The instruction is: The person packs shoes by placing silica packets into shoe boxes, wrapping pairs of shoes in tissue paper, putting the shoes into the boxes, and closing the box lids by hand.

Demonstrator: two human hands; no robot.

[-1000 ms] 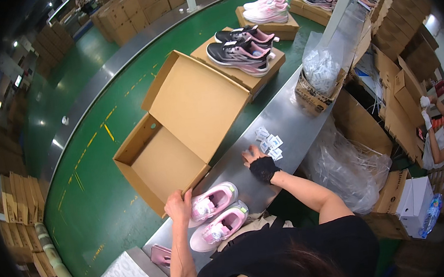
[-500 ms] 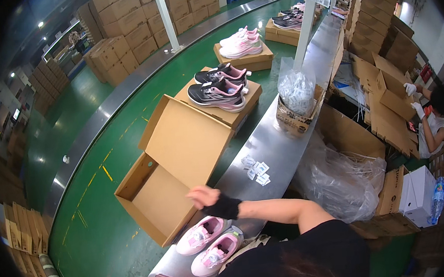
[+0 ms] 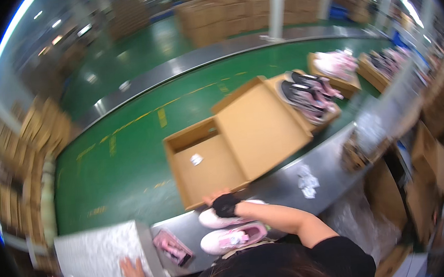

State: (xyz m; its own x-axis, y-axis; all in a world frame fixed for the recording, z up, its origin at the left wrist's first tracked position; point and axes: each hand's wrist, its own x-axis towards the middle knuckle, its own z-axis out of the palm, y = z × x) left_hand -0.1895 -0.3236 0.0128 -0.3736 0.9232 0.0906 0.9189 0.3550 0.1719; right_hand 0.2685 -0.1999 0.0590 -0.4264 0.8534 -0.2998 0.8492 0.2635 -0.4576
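Note:
My left hand (image 3: 133, 272) lies with fingers spread on a stack of whitish sheets (image 3: 103, 254) at the lower left. My right hand (image 3: 217, 197), in a black wrist band, hovers at the near wall of an open cardboard shoebox (image 3: 186, 183), blurred, with fingers apart and nothing seen in it. Inside the box lies a small white packet (image 3: 196, 159). The box's lid (image 3: 260, 127) is folded back to the right. Below my right hand a pair of pink-and-white sneakers, a far shoe (image 3: 213, 219) and a near shoe (image 3: 233, 239), rests on the metal ledge.
A phone-like pink item (image 3: 173, 247) lies between the sheets and the sneakers. More white packets (image 3: 307, 181) are on the metal ledge (image 3: 284, 186). Black-and-pink sneakers (image 3: 308, 96) stand on a box beyond the lid. A carton with a plastic bag (image 3: 369, 133) stands at right.
The view has swung left. A white packet now lies in the box, which was bare before. My right hand has come down to the box's near wall; my left hand now rests flat on the sheets.

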